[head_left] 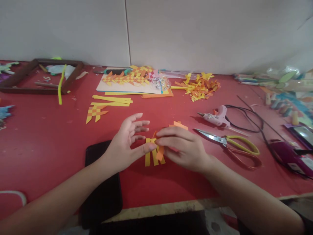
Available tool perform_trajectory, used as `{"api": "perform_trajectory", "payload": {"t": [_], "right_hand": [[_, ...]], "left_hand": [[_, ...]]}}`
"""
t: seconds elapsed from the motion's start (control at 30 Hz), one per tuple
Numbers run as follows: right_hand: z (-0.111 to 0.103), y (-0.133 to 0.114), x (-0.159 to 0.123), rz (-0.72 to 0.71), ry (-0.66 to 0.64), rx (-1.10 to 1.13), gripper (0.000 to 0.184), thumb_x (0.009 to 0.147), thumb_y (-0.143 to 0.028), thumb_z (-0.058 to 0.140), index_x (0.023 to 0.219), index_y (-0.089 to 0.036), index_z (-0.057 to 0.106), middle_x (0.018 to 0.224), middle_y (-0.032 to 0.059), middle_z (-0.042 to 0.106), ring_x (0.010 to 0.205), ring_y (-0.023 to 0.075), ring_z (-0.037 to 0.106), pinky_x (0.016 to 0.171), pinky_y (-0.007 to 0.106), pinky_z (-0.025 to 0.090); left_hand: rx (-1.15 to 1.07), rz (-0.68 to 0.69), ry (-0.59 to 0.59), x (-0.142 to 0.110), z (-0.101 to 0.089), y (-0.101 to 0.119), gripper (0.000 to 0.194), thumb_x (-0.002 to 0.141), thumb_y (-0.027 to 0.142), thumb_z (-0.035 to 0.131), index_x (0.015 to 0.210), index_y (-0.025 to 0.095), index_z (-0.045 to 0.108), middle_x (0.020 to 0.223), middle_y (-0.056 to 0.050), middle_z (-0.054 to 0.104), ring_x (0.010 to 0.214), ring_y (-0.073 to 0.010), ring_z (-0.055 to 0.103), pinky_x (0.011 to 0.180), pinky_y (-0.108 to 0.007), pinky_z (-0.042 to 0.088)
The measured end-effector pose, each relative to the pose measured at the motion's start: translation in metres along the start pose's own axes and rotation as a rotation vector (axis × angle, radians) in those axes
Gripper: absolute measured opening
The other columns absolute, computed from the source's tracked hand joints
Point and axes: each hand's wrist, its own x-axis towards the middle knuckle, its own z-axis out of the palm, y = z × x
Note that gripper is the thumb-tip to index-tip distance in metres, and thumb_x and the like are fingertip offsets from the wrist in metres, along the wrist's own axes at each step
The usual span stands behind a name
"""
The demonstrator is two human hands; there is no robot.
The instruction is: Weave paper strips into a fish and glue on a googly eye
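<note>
Yellow and orange paper strips [154, 157], partly woven together, are held between my hands over the red table. My right hand [184, 147] is closed on them, its fingers covering their upper part. My left hand [129, 140] has its fingers spread apart, with the thumb tip against or just in front of the yellow strips; I cannot tell whether it presses on them. Orange strip ends [180, 125] stick out beyond my right fingers. To the left lies a woven orange and yellow paper fish [96, 112], below several loose yellow strips [112, 100].
Scissors [226, 141] and a pink glue gun [216, 117] with a black cord lie on the right. A black phone-like slab [104, 195] lies under my left forearm. Woven fish [124, 79], paper scraps [199, 86] and a brown frame [17, 89] are at the back.
</note>
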Motion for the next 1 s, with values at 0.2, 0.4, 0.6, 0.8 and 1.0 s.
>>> {"api": "perform_trajectory", "payload": {"t": [0.2, 0.4, 0.6, 0.8, 1.0], "right_hand": [[0.007, -0.003, 0.000, 0.062, 0.020, 0.187, 0.024, 0.086, -0.006, 0.057, 0.104, -0.021, 0.064, 0.099, 0.0056, 0.074, 0.095, 0.0143, 0.070, 0.086, 0.028, 0.058], [0.007, -0.003, 0.001, 0.304, 0.095, 0.312, 0.011, 0.085, -0.012, 0.065, 0.090, -0.022, 0.065, 0.090, 0.0037, 0.070, 0.085, 0.0154, 0.068, 0.078, 0.030, 0.057], [0.014, 0.004, -0.003, 0.625, 0.211, 0.571, 0.005, 0.085, -0.019, 0.068, 0.087, -0.021, 0.064, 0.086, 0.0024, 0.066, 0.077, 0.0131, 0.065, 0.069, 0.026, 0.057], [0.015, 0.004, -0.003, 0.682, 0.187, 0.681, 0.010, 0.083, -0.024, 0.072, 0.087, -0.020, 0.064, 0.083, 0.0015, 0.067, 0.072, 0.0119, 0.067, 0.068, 0.026, 0.058], [0.013, 0.003, 0.000, 0.759, 0.192, 0.700, 0.014, 0.081, -0.026, 0.073, 0.087, -0.019, 0.062, 0.074, -0.0007, 0.065, 0.063, 0.0104, 0.065, 0.062, 0.025, 0.058]], "left_hand": [[0.102, -0.028, -0.004, 0.001, -0.003, 0.013, 0.017, 0.087, 0.029, 0.069, 0.100, 0.018, 0.064, 0.091, -0.004, 0.071, 0.082, -0.0150, 0.070, 0.078, -0.028, 0.060], [0.186, -0.037, 0.038, 0.003, -0.004, 0.021, 0.009, 0.086, 0.029, 0.069, 0.087, 0.020, 0.068, 0.087, -0.003, 0.073, 0.083, -0.0157, 0.070, 0.080, -0.027, 0.059], [0.240, -0.074, 0.102, 0.005, -0.010, 0.022, 0.015, 0.085, 0.031, 0.071, 0.097, 0.023, 0.069, 0.101, -0.003, 0.076, 0.096, -0.0177, 0.071, 0.089, -0.027, 0.057], [0.357, -0.106, 0.031, 0.004, -0.011, 0.019, 0.021, 0.085, 0.037, 0.069, 0.102, 0.025, 0.072, 0.103, -0.002, 0.077, 0.097, -0.0199, 0.072, 0.088, -0.029, 0.057], [0.408, -0.120, 0.115, 0.008, -0.014, 0.025, 0.020, 0.083, 0.042, 0.068, 0.089, 0.024, 0.074, 0.092, -0.003, 0.078, 0.088, -0.0215, 0.072, 0.080, -0.029, 0.058]]}}
